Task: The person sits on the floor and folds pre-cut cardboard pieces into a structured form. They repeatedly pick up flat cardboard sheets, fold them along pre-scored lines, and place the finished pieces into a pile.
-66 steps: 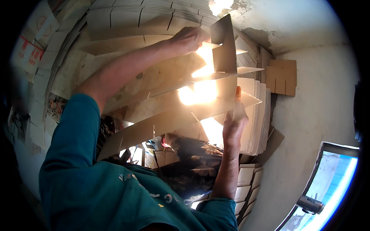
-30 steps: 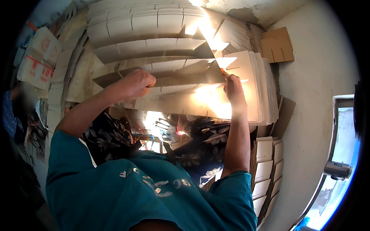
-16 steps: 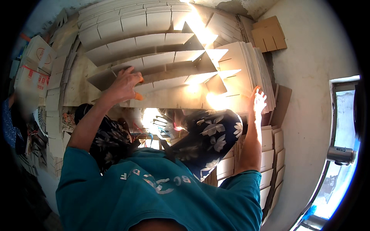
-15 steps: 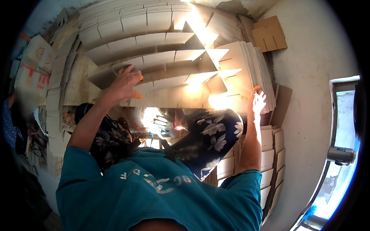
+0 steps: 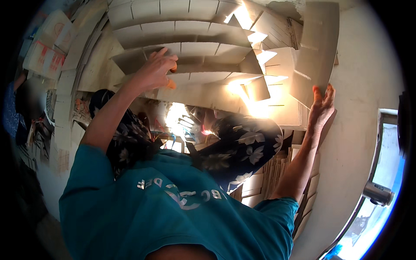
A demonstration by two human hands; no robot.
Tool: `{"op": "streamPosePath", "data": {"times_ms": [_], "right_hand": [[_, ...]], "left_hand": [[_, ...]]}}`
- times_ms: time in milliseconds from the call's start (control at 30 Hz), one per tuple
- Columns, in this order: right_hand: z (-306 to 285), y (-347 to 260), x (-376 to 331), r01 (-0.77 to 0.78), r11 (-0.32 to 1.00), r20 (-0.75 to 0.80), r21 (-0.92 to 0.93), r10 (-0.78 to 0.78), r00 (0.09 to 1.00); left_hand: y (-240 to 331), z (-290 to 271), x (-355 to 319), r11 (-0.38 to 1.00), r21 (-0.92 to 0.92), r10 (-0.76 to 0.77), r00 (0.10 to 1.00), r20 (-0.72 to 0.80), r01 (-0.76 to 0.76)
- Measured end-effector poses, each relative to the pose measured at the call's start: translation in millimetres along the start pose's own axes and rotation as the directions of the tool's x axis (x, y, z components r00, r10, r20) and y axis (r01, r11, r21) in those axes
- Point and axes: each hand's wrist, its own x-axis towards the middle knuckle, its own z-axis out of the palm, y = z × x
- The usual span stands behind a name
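Note:
My left hand (image 5: 158, 71), with orange covers on its thumb and a finger, straddles the near slotted cardboard strip (image 5: 197, 78). Its thumb lies on the near side, and the other fingers reach over toward the strip behind. Several such strips stand upright in rows. At their right end a crosswise cardboard strip (image 5: 249, 58) meets them. My right hand (image 5: 321, 106) grips the lower end of a long, plain-faced cardboard piece (image 5: 316, 52), raised at the right by the wall. Some of the right fingers are hidden behind this piece.
Stacked slotted cardboard (image 5: 277, 65) lies right of the rows, in bright sunlight. Behind them is more stacked cardboard (image 5: 173, 8). A printed carton (image 5: 47, 47) stands far left. A wall (image 5: 355, 73) bounds the right side, with a window (image 5: 368, 216) lower down.
My right hand has moved up and right from beside the stack and now holds up a cardboard piece. My left hand stays at the strips, which appear shifted rightward in view.

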Motion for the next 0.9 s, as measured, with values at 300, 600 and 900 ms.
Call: {"op": "streamPosePath", "data": {"times_ms": [300, 600, 900], "right_hand": [[45, -95, -6, -0.308, 0.77, 0.541, 0.558, -0.056, 0.839], [72, -101, -19, -0.048, 0.981, 0.637, 0.188, -0.085, 0.766], [83, -97, -14, -0.104, 0.971, 0.662, 0.216, -0.067, 0.746]], "left_hand": [[-13, 15, 10, 0.998, -0.04, 0.041, 0.999, -0.035, -0.042], [-14, 24, 12, 0.998, -0.054, 0.042, 0.997, -0.058, -0.045], [-16, 18, 20, 0.982, -0.144, 0.089, 0.971, -0.223, -0.123]]}}
